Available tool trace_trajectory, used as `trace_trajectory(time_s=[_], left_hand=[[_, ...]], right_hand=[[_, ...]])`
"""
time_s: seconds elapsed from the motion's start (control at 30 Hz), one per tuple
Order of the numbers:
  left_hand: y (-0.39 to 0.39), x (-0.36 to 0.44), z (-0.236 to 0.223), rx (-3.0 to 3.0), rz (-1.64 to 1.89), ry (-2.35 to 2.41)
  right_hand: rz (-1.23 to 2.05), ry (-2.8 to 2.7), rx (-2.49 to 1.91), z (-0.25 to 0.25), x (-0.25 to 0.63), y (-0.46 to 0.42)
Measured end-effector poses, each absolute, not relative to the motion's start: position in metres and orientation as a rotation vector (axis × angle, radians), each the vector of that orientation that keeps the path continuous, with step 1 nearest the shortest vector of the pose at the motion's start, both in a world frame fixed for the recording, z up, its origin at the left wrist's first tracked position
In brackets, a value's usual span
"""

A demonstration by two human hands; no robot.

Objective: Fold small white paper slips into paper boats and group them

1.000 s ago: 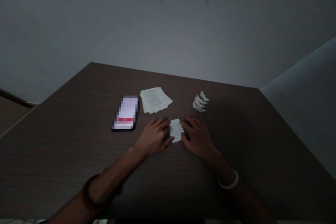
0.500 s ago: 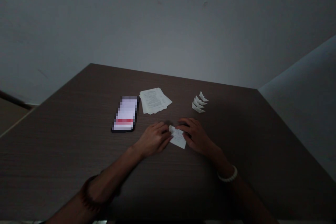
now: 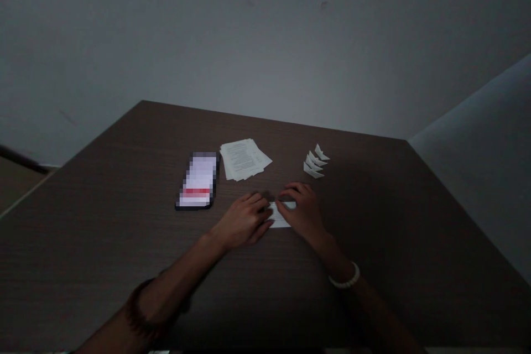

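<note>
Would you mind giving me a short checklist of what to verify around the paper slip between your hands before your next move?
1. Both hands on the paper slip: ok, the left hand and right hand meet it from either side.
2. Slip's edges lined up: cannot tell, the fingers cover much of it.
3. Stack of printed sheets apart from the hands: ok.
4. Small folded paper pieces apart from the right hand: ok.
5. Smartphone apart from the left hand: ok.
6. Light on the slip: not ok, the scene is dim and no detail on it can be read.
</note>
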State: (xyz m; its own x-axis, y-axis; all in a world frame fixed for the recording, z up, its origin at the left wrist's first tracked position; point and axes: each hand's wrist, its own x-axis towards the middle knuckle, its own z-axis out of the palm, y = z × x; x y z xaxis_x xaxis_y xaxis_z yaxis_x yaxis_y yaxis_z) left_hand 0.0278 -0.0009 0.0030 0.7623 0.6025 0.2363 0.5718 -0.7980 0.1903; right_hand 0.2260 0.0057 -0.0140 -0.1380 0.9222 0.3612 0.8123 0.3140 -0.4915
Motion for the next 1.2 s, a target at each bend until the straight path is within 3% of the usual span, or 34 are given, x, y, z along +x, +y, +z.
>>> trace_trajectory(time_s=[1.2], left_hand=[[0.000,0.026,0.000,2.779,0.514,0.987]], right_hand=[[0.109,-1.844,-1.686,-0.021,0.263,0.000]])
